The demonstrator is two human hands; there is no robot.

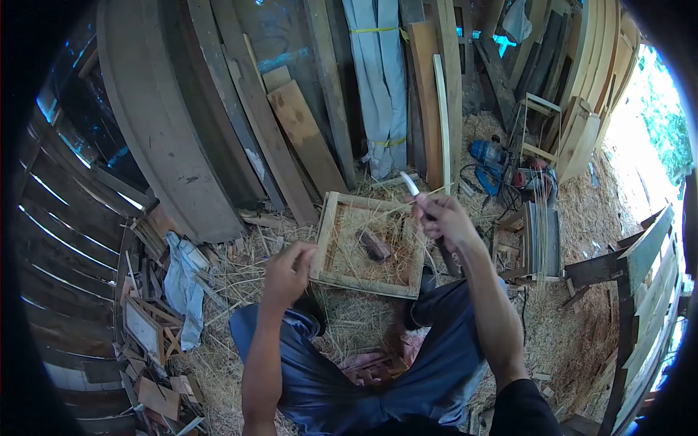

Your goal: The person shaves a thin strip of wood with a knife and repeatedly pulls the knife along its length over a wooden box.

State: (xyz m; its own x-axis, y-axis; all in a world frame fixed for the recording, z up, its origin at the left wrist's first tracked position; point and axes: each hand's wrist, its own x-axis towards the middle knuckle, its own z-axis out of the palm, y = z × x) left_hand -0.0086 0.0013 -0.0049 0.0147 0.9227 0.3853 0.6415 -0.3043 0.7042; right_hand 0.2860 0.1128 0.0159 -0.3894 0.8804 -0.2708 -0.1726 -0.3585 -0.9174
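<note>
My right hand (445, 219) is closed around a knife whose pale blade (410, 183) points up and to the left. A thin, straw-coloured strip (389, 212) runs leftward from near these fingers. To the left, my left hand (289, 272) is curled beside the near-left corner of a wooden frame (363, 283), thumb and fingers close together; whether they pinch something thin I cannot make out. Within the frame lie a dark brownish block (374, 245) and many fine shavings (345, 251).
Planks (309, 134) and a wrapped grey bundle (378, 87) lean at the back. A blue power tool (487, 152) lies back right near a small wooden stand (538, 240). Scrap wood (156, 396) and a pale cloth (183, 287) lie at left. Shavings cover the floor.
</note>
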